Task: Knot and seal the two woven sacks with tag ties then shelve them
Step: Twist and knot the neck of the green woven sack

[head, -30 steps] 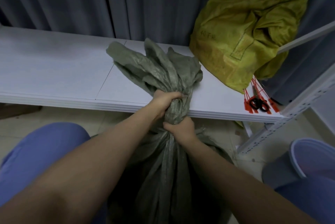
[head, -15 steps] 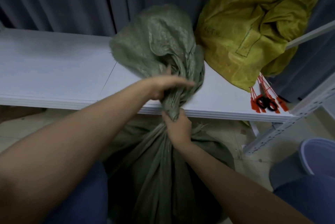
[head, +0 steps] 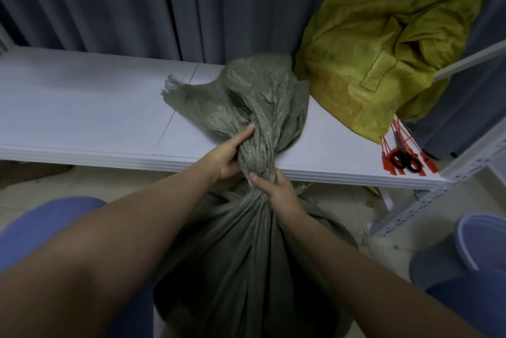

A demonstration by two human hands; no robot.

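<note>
A grey-green woven sack [head: 241, 263] stands on the floor between my knees, its gathered neck twisted and rising over the shelf edge. My right hand [head: 276, 189] grips the neck low down, fingers wrapped round it. My left hand [head: 228, 155] holds the twisted neck just above, thumb up along the fabric. The loose mouth [head: 246, 94] flops over the white shelf [head: 82, 107]. A yellow woven sack [head: 383, 44] sits at the shelf's right end, its top open. Red tag ties [head: 394, 151] lie in a bunch below it, near the shelf's front corner.
Black-handled scissors [head: 406, 162] lie among the ties. Dark curtains [head: 137, 0] hang behind the shelf. A white perforated shelf upright [head: 427, 200] slants at right. A grey bin [head: 465, 252] stands on the floor at lower right. My blue-trousered knees flank the sack.
The sack's mouth, raised high half a second ago, has dropped down and to the left over the shelf. My left hand moved from over the neck to its left side.
</note>
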